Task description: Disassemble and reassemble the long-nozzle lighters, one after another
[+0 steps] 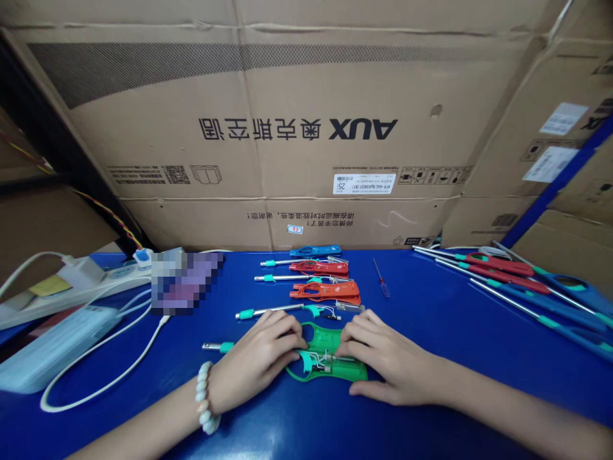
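The green casing (329, 337) lies open side up near the front middle of the blue desk (297, 421), between the left hand (265, 351) and the right hand (390, 358), with white wires and a teal piece (306, 362) inside it. The left fingers are bent and drawn close together at its left end; whether they pinch the casing or the teal piece, I cannot tell. The right fingers are partly spread and hold the casing's right end, fingertips over the inside and thumb at the near edge. A metal tube (211, 346) sticks out left past the left hand. Bare desk runs from the casing to the bottom of the view, between the forearms. Beyond the hands room is tight: an orange casing (325, 292), a red casing (320, 268) and a blue casing (316, 251) lie in a column with their tubes, the blue one near the back edge by the cardboard (287, 96). A small screwdriver (382, 281) lies right of them, with open desk around it. Long-nosed lighters (527, 275) crowd the right side. At the left, a power strip (117, 275), a light-blue power bank (57, 348) and a looping white cable (143, 364) take up the space; the cable's loop stays clear of the bracelet (205, 396).
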Demonstrator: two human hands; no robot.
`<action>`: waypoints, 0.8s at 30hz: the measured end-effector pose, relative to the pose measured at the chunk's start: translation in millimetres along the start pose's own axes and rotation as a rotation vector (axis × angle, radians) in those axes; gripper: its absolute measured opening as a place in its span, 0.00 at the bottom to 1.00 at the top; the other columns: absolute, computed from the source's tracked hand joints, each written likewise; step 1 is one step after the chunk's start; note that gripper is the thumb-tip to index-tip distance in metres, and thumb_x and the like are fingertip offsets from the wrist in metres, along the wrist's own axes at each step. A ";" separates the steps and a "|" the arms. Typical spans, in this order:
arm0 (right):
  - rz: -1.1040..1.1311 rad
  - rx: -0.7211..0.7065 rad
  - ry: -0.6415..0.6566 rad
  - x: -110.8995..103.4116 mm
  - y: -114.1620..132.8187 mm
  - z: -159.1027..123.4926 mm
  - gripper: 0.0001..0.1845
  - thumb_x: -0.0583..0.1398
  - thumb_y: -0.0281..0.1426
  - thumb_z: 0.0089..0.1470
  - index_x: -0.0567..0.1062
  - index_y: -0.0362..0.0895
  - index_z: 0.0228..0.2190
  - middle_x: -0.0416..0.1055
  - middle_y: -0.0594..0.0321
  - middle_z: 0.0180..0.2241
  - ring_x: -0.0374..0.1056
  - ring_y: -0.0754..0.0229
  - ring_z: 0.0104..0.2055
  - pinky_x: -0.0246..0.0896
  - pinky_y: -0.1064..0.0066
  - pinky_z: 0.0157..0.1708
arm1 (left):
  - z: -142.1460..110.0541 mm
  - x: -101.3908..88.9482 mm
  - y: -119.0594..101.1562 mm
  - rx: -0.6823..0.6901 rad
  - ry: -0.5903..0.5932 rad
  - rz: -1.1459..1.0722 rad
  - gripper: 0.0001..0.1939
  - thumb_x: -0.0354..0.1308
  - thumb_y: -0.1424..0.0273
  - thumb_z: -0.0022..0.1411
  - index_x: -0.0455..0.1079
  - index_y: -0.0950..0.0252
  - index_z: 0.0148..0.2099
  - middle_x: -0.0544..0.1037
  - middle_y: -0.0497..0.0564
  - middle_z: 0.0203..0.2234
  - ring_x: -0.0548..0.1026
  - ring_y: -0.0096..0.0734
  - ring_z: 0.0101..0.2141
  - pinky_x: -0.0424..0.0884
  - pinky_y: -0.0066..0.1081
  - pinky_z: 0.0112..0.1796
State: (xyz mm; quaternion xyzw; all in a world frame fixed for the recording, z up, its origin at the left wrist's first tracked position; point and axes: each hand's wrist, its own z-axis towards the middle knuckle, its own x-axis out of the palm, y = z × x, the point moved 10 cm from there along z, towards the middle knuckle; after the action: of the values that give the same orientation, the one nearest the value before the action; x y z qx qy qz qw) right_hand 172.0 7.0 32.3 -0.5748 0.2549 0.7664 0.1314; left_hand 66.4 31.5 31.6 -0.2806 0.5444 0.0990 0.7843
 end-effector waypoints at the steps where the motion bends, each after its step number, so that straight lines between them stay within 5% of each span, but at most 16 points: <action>1: -0.006 0.006 0.007 0.9 -0.1 0.1 0.17 0.58 0.38 0.58 0.70 0.40 0.44 0.68 0.54 0.40 0.59 0.54 0.40 0.51 0.60 0.44 | -0.3 -0.6 0.4 -0.001 -0.013 0.002 0.06 0.50 0.75 0.68 0.67 0.62 0.43 0.70 0.50 0.38 0.65 0.34 0.39 0.59 0.35 0.42; 18: -0.081 0.015 0.015 3.0 -3.3 -1.3 0.13 0.56 0.35 0.59 0.71 0.39 0.43 0.68 0.56 0.37 0.59 0.56 0.38 0.51 0.60 0.45 | -2.2 -16.6 5.8 -0.107 -0.109 -0.017 0.07 0.46 0.75 0.68 0.65 0.63 0.39 0.72 0.49 0.35 0.66 0.33 0.37 0.59 0.36 0.42; 24: -0.090 0.025 0.013 2.2 -3.9 -1.2 0.14 0.56 0.34 0.59 0.71 0.39 0.43 0.68 0.55 0.38 0.60 0.56 0.38 0.51 0.60 0.45 | -0.3 -9.2 -27.6 0.121 0.048 -0.123 0.07 0.50 0.80 0.55 0.65 0.63 0.33 0.71 0.49 0.32 0.65 0.34 0.38 0.60 0.35 0.43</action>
State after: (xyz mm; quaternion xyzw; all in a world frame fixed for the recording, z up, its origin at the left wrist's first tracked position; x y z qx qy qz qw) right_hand 174.2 9.3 29.0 -0.5888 0.2392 0.7529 0.1711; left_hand 75.3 10.0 49.0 -0.2679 0.5498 0.0107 0.7911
